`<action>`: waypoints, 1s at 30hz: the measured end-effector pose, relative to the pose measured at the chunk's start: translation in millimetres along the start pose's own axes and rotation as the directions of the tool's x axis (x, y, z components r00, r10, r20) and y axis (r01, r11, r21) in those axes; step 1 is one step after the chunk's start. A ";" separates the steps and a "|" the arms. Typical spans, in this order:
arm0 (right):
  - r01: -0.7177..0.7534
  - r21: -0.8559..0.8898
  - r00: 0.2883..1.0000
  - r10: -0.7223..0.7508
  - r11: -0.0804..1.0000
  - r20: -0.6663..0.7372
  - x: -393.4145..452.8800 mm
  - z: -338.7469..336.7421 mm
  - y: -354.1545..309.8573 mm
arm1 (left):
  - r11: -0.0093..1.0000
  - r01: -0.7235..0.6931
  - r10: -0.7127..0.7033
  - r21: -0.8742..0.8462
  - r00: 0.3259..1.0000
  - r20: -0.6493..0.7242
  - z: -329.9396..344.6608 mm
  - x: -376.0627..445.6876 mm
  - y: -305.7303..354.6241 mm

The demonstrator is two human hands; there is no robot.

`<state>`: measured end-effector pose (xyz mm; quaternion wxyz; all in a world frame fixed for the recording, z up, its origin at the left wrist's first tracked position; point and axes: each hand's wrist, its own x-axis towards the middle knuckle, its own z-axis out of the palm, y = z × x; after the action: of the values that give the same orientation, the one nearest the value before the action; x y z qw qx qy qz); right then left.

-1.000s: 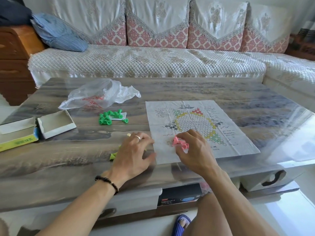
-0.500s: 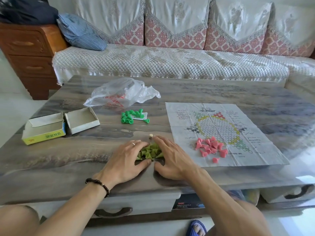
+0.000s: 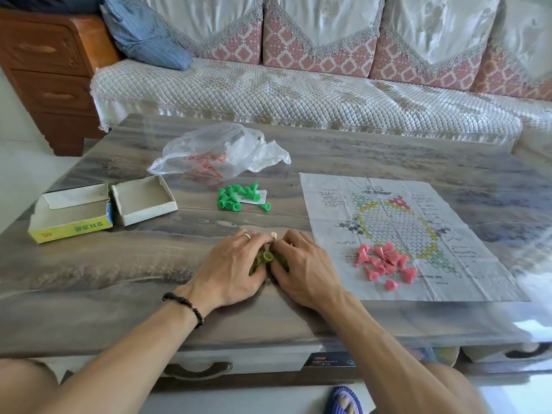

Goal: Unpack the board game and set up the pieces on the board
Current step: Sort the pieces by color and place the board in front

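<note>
Nearest the camera, at the front edge of the grey marbled coffee table (image 3: 125, 264), the left hand (image 3: 230, 271) and the right hand (image 3: 304, 271) meet, fingers curled round a small heap of olive-green cone-shaped plastic pieces (image 3: 264, 259) that rests on the table top. A silver ring sits on a left finger and a dark beaded bracelet (image 3: 185, 306) on the left wrist. One cream-coloured peg (image 3: 273, 235) stands just beyond the fingertips.

Just right of the hands, the creased paper game board (image 3: 412, 234), printed with a ring of hexagon cells, lies flat with its near edge close to the table's front edge. A loose pile of pink cone-shaped pieces (image 3: 385, 262) lies on its near left part.

Farther back on the left, the yellow-and-white cardboard box tray (image 3: 70, 216) and the white cardboard box lid (image 3: 143, 200) sit side by side, open side up; nothing shows inside either. Between them and the board, a cluster of bright green cone-shaped pieces (image 3: 236, 197) lies partly on a small white paper slip (image 3: 255, 198). Behind it lies a crumpled clear plastic bag (image 3: 218, 152) with red print; what it holds I cannot tell.

Bare table top stretches beyond the board to the far edge. Past that stands a sofa with quilted cream covers (image 3: 298, 91), a blue striped pillow (image 3: 143, 31) at its left end, and a wooden drawer cabinet (image 3: 47, 70) beside it.
</note>
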<state>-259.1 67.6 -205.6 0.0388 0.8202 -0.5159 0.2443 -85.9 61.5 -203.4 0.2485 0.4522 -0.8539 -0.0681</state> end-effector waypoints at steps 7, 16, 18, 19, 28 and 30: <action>-0.034 -0.015 0.997 0.032 0.999 -0.072 3.3 -1.3 -3.2 | 0.995 -0.027 0.025 0.096 0.999 0.024 0.2 -0.2 0.0; -0.144 -0.056 0.983 0.136 0.988 -0.126 -0.6 0.3 -6.1 | 0.984 -0.070 0.078 0.161 0.996 -0.047 1.2 6.4 -0.9; -0.141 -0.067 0.984 0.132 0.988 -0.123 -0.3 0.7 -6.3 | 0.980 -0.080 0.092 0.181 0.994 -0.061 1.6 7.4 -0.8; -0.134 -0.075 0.985 0.124 0.988 -0.121 0.0 1.0 -6.5 | 0.979 -0.083 0.096 0.185 0.993 -0.065 1.8 7.3 -0.9; -0.122 -0.133 0.988 0.108 0.984 -0.109 8.3 -5.0 -7.5 | 0.992 0.035 -0.019 0.119 0.992 -0.128 6.0 11.1 -1.7; -0.134 -0.133 0.986 0.118 0.982 -0.116 9.3 -5.9 -8.5 | 0.991 0.111 -0.098 0.072 0.982 -0.163 6.3 11.7 -1.3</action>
<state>-250.6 65.7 -194.7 0.1088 0.7666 -0.5800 0.2532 -93.5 50.7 -205.1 0.2933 0.5102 -0.8084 -0.0104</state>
